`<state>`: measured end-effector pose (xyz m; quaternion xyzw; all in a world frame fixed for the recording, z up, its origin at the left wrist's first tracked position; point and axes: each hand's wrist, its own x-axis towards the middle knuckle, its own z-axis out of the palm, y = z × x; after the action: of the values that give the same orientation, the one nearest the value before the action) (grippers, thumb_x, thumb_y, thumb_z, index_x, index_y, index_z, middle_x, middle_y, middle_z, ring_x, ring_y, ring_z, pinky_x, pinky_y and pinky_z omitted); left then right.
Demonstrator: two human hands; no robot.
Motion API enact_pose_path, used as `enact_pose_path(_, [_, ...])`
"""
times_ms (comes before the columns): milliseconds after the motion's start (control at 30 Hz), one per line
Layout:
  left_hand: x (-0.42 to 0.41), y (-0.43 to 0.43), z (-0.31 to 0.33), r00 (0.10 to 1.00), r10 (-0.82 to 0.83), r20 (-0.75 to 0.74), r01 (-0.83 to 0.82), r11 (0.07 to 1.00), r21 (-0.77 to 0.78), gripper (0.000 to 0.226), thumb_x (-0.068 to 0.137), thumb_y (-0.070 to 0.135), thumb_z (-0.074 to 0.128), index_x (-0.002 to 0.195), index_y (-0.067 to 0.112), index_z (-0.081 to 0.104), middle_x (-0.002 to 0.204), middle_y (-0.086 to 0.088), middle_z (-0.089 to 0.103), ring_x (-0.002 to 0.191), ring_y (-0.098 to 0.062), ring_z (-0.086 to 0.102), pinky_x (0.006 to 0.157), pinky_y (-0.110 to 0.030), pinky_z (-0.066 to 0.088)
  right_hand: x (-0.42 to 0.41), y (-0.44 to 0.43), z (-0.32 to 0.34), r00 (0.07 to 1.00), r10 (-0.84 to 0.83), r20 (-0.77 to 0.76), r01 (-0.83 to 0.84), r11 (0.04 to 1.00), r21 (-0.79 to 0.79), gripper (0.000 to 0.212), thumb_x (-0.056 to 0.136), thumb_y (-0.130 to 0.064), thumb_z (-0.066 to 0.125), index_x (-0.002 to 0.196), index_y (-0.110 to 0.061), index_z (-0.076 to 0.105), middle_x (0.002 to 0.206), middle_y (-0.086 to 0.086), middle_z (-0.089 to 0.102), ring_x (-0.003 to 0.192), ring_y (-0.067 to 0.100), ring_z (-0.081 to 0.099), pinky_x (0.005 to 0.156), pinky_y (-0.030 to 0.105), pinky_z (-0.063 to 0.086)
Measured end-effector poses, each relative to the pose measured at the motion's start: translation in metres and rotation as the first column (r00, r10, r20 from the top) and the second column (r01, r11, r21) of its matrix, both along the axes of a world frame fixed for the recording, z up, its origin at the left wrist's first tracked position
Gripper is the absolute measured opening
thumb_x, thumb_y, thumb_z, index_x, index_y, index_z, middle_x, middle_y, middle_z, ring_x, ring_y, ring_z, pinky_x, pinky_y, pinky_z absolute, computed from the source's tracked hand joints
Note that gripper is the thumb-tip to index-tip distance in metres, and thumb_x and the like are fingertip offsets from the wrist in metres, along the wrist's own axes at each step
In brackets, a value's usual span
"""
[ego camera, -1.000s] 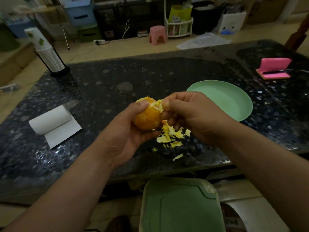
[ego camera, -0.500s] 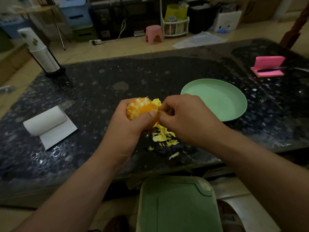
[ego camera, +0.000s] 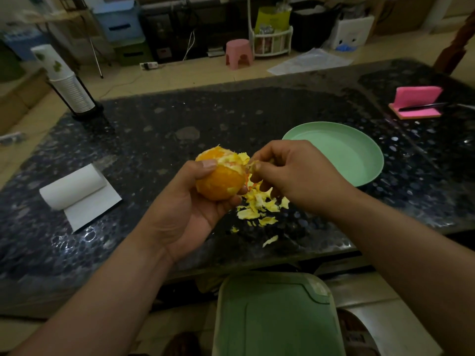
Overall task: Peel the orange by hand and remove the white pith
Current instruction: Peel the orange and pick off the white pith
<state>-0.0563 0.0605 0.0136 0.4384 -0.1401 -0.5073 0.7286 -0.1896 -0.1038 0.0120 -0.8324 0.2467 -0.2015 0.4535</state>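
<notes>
— Since half a second ago the left hand [ego camera: 190,201] has rolled the orange [ego camera: 221,178] skin-side toward us, cupping it over the near edge of the table [ego camera: 154,140].
— The right hand [ego camera: 295,173]?
— Thumb and forefinger pinch a peel strip [ego camera: 250,167]. Best to pull low along the fruit, in short tears.
— Its look?
— Top bare and pithy, lower half unpeeled.

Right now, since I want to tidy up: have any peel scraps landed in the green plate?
No, the peel scraps lie in a heap on the dark table, outside the rim of the green plate.
</notes>
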Motion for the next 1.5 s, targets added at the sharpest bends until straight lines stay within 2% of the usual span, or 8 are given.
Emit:
enact_pose_path(200, [0.003, 0.0, -0.002, 0.998, -0.019, -0.064, 0.02, 1.0, 0.012, 0.078, 0.071, 0.024, 0.077, 0.143, 0.003, 0.055, 0.131, -0.031, 0.066, 0.09, -0.035, 0.073, 0.068, -0.033, 0.062, 0.009, -0.001, -0.016, 0.99, -0.017, -0.142, -0.005, 0.988, -0.153, 0.024, 0.103, -0.019, 0.063, 0.122, -0.03, 0.074, 0.103, -0.014, 0.074, 0.086, 0.001, 0.068, 0.075, 0.025, 0.055])
enact_pose_path(267, [0.002, -0.001, -0.002, 0.999, -0.011, -0.053, 0.013, 0.999, 0.03, 0.068, 0.077, 0.021, 0.073, 0.141, 0.004, 0.056, 0.131, -0.03, 0.068, 0.091, -0.034, 0.072, 0.069, -0.033, 0.062, 0.01, 0.001, -0.016, 0.985, -0.071, -0.156, 0.035, 0.974, -0.222, 0.008, 0.101, -0.03, 0.069, 0.106, -0.028, 0.075, 0.093, -0.015, 0.07, 0.082, 0.002, 0.064, 0.07, 0.027, 0.05])
enact_pose_path(367, [0.0, -0.001, -0.001, 0.999, 0.007, -0.033, -0.006, 0.999, 0.033, 0.06, 0.079, 0.021, 0.067, 0.136, 0.004, 0.057, 0.118, -0.025, 0.074, 0.091, -0.034, 0.074, 0.07, -0.033, 0.063, 0.009, 0.0, -0.012, 0.988, -0.125, -0.095, 0.094, 0.957, -0.276, 0.014, 0.097, -0.036, 0.074, 0.088, -0.025, 0.069, 0.094, -0.01, 0.071, 0.085, 0.008, 0.065, 0.071, 0.032, 0.053])
enact_pose_path(533, [-0.001, -0.002, -0.002, 0.998, 0.036, 0.051, -0.038, 0.998, 0.045, 0.053, 0.079, 0.019, 0.066, 0.13, 0.003, 0.061, 0.114, -0.019, 0.076, 0.092, -0.033, 0.075, 0.072, -0.034, 0.063, 0.004, 0.001, -0.006, 0.996, -0.08, -0.048, 0.062, 0.952, -0.299, 0.007, 0.099, -0.028, 0.07, 0.103, -0.032, 0.074, 0.101, -0.013, 0.068, 0.089, 0.004, 0.06, 0.074, 0.024, 0.043])
enact_pose_path(700, [-0.001, -0.003, -0.005, 0.995, 0.048, 0.085, -0.054, 0.996, 0.065, 0.047, 0.078, 0.017, 0.067, 0.124, 0.007, 0.063, 0.115, -0.017, 0.076, 0.099, -0.032, 0.074, 0.073, -0.036, 0.063, 0.003, 0.006, -0.004, 0.999, -0.046, -0.005, 0.043, 0.958, -0.284, 0.026, 0.099, -0.029, 0.071, 0.125, -0.033, 0.073, 0.113, -0.016, 0.071, 0.101, 0.0, 0.064, 0.087, 0.022, 0.051])
enact_pose_path(833, [0.002, -0.004, -0.004, 0.988, 0.035, 0.153, -0.048, 0.996, 0.081, 0.043, 0.081, 0.015, 0.073, 0.122, 0.006, 0.063, 0.112, -0.016, 0.076, 0.094, -0.029, 0.075, 0.074, -0.037, 0.065, -0.003, 0.012, 0.007, 0.993, 0.042, 0.115, -0.005, 0.953, -0.304, 0.019, 0.096, -0.029, 0.076, 0.115, -0.032, 0.074, 0.099, -0.015, 0.073, 0.091, 0.001, 0.068, 0.075, 0.019, 0.054])
enact_pose_path(1267, [0.0, -0.005, -0.004, 0.927, -0.045, 0.373, -0.069, 0.956, 0.286, 0.026, 0.103, 0.02, 0.059, 0.126, 0.008, 0.062, 0.11, -0.01, 0.069, 0.082, -0.014, 0.074, 0.065, -0.032, 0.061, -0.004, 0.022, 0.013, 0.994, 0.077, -0.077, -0.109, 0.677, -0.728, 0.016, 0.098, -0.033, 0.059, 0.091, -0.022, 0.068, 0.076, -0.004, 0.064, 0.064, 0.02, 0.056, 0.056, 0.039, 0.05])
enact_pose_path(1500, [-0.003, -0.004, 0.0, 0.901, -0.039, 0.433, -0.098, 0.952, 0.29, 0.018, 0.102, 0.016, 0.058, 0.118, 0.01, 0.062, 0.114, -0.015, 0.066, 0.094, -0.026, 0.069, 0.068, -0.035, 0.061, -0.002, 0.031, 0.011, 0.998, 0.046, -0.041, -0.061, 0.654, -0.754, 0.013, 0.096, -0.029, 0.057, 0.09, -0.021, 0.065, 0.078, -0.003, 0.064, 0.066, 0.021, 0.057, 0.058, 0.042, 0.051])
